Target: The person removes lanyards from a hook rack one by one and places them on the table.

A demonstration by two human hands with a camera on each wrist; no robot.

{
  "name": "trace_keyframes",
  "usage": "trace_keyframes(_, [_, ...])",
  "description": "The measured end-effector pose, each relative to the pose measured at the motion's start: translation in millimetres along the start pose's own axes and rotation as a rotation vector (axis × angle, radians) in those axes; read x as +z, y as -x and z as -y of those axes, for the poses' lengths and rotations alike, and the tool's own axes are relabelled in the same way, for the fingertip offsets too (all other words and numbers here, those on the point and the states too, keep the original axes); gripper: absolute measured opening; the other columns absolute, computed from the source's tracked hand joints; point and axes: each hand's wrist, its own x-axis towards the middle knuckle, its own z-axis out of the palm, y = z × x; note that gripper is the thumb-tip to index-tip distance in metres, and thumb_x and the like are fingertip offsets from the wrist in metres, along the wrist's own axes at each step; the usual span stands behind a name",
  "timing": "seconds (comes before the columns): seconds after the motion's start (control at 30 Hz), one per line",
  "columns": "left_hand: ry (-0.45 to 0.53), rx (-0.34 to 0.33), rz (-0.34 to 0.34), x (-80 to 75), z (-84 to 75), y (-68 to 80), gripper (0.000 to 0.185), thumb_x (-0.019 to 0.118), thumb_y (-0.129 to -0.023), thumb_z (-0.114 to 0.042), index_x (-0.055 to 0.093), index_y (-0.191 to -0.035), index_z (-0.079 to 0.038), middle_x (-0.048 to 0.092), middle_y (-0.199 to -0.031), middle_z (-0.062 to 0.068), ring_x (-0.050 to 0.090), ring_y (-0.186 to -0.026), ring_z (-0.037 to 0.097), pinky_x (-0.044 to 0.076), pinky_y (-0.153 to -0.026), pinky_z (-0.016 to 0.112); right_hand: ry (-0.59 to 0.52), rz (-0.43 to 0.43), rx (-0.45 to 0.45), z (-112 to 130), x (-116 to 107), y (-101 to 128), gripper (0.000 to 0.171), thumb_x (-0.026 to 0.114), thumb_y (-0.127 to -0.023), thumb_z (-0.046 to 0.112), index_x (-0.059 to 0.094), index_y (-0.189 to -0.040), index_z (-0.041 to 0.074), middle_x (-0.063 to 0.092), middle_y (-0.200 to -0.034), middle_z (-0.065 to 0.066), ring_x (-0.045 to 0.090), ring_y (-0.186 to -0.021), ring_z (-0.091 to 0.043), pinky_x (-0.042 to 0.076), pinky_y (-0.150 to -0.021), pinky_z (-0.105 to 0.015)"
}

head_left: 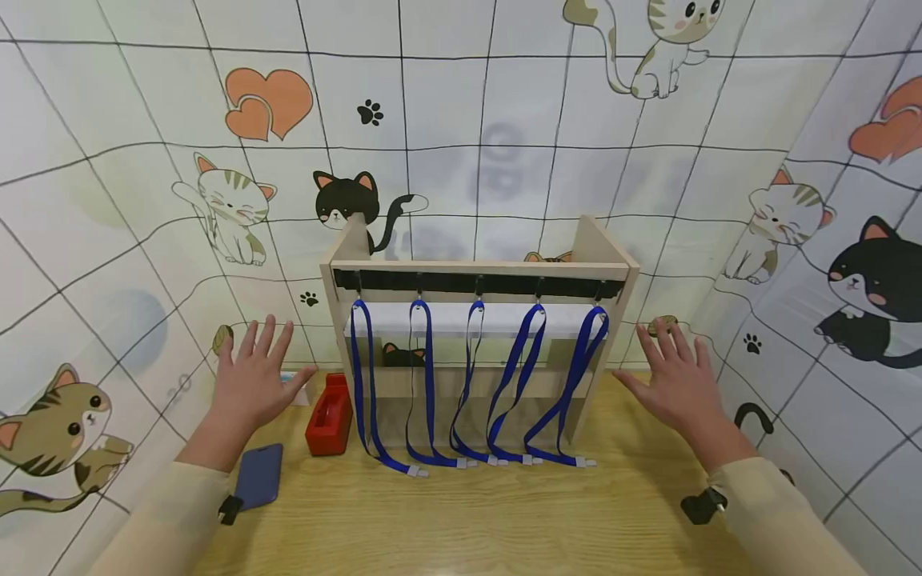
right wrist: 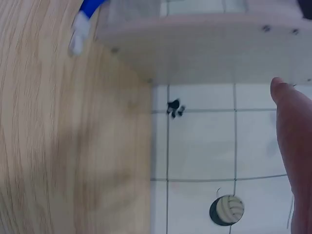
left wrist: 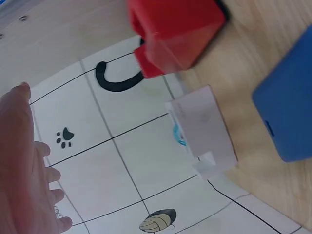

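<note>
Judging by the pose, hands are hovering either side of the wooden rack (head_left: 479, 272), nothing grasped yet, so approach stage; next move prob. calls for closing in on the rack's side panels w/ an even grip.

Left hand (head_left: 254, 386) is floating above the table (head_left: 461, 520), fingers spread & released, palm fwd, just left of the red box (head_left: 330, 414); blue phone (head_left: 259, 475) is lying near that wrist.

Five blue lanyards (head_left: 475, 392) are hanging from the rack's hooks, clips resting on the table.

Right hand (head_left: 677, 382) is mirroring, fingers splayed, holding nothing, near the rack's right side, not touching.
</note>
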Motion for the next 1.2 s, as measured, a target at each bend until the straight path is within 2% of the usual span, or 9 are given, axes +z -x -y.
trace_keyframes(0.23, [0.114, -0.019, -0.116, -21.7, -7.4, -4.9, 0.094, 0.052, -0.107, -0.068, 0.026, -0.175, -0.008, 0.023, -0.177, 0.031, 0.023, -0.159, 0.059, 0.016, -0.123, 0.083, -0.099, -0.098, -0.02, 20.3, -15.9, 6.9, 0.1, 0.062, -0.106, 0.064, 0.018, -0.178, 0.011, 0.011, -0.183, -0.023, 0.01, -0.168, -0.048, -0.001, -0.133, -0.07])
trace_keyframes(0.37, [0.223, -0.007, -0.203, -36.7, -17.4, -10.6, 0.09, 0.058, -0.106, -0.064, 0.033, -0.173, -0.01, 0.031, -0.174, 0.029, 0.029, -0.156, 0.057, 0.022, -0.12, 0.084, -0.194, -0.196, 0.004, 35.9, -26.5, 13.3, 0.093, 0.071, -0.105, 0.05, 0.027, -0.175, 0.009, 0.023, -0.179, -0.026, 0.023, -0.162, -0.053, 0.016, -0.128, -0.076])
trace_keyframes(0.5, [0.349, 0.044, -0.269, -51.0, -27.9, -18.3, 0.086, 0.063, -0.105, -0.059, 0.037, -0.171, -0.01, 0.037, -0.172, 0.026, 0.036, -0.154, 0.055, 0.028, -0.119, 0.082, -0.39, -0.339, 0.062, 57.7, -33.2, 23.8, 0.069, 0.077, -0.102, 0.025, 0.051, -0.161, 0.001, 0.05, -0.158, -0.03, 0.045, -0.143, -0.055, 0.038, -0.111, -0.077])
trace_keyframes(0.6, [0.444, 0.081, -0.274, -60.3, -33.6, -24.0, 0.085, 0.065, -0.106, -0.055, 0.034, -0.173, -0.013, 0.036, -0.174, 0.023, 0.036, -0.156, 0.052, 0.03, -0.12, 0.081, -0.531, -0.428, 0.103, 75.5, -33.5, 32.1, 0.05, 0.078, -0.101, 0.012, 0.063, -0.146, -0.002, 0.061, -0.136, -0.027, 0.056, -0.125, -0.048, 0.046, -0.1, -0.066])
trace_keyframes(0.7, [0.527, 0.109, -0.266, -67.9, -37.2, -29.7, 0.085, 0.067, -0.105, -0.05, 0.03, -0.175, -0.019, 0.034, -0.176, 0.018, 0.033, -0.159, 0.047, 0.03, -0.12, 0.081, -0.614, -0.481, 0.115, 91.4, -30.2, 38.0, 0.039, 0.079, -0.101, 0.007, 0.068, -0.137, -0.002, 0.066, -0.122, -0.022, 0.063, -0.111, -0.039, 0.05, -0.094, -0.046])
trace_keyframes(0.8, [0.587, 0.136, -0.274, -74.9, -41.4, -35.7, 0.084, 0.069, -0.105, -0.046, 0.03, -0.175, -0.021, 0.033, -0.177, 0.014, 0.032, -0.161, 0.042, 0.032, -0.121, 0.078, -0.675, -0.502, 0.11, 105.5, -27.1, 42.5, 0.034, 0.081, -0.1, 0.004, 0.069, -0.132, -0.001, 0.068, -0.114, -0.017, 0.066, -0.1, -0.032, 0.05, -0.089, -0.026])
trace_keyframes(0.9, [0.62, 0.174, -0.304, -80.5, -46.7, -42.3, 0.085, 0.073, -0.104, -0.042, 0.031, -0.175, -0.021, 0.034, -0.177, 0.012, 0.035, -0.16, 0.04, 0.035, -0.122, 0.075, -0.733, -0.499, 0.116, 117.4, -24.2, 47.4, 0.034, 0.081, -0.099, 0.001, 0.07, -0.131, 0.0, 0.07, -0.112, -0.013, 0.067, -0.097, -0.029, 0.05, -0.087, -0.016])
trace_keyframes(1.1, [0.699, 0.296, -0.417, -89.5, -55.6, -55.0, 0.085, 0.079, -0.1, -0.024, 0.036, -0.172, -0.018, 0.04, -0.173, 0.011, 0.041, -0.155, 0.038, 0.041, -0.122, 0.066, -0.848, -0.446, 0.165, 136.5, -11.7, 57.8, 0.033, 0.082, -0.099, 0.002, 0.07, -0.13, -0.001, 0.071, -0.115, -0.011, 0.069, -0.099, -0.023, 0.055, -0.088, -0.016])
trace_keyframes(1.2, [0.741, 0.324, -0.459, -94.2, -62.2, -60.5, 0.081, 0.081, -0.098, -0.016, 0.043, -0.169, -0.018, 0.044, -0.172, 0.008, 0.043, -0.156, 0.033, 0.045, -0.12, 0.064, -0.893, -0.423, 0.18, 144.1, -4.7, 60.7, 0.033, 0.083, -0.1, 0.004, 0.069, -0.13, 0.0, 0.072, -0.12, -0.011, 0.07, -0.103, -0.026, 0.056, -0.09, -0.018])
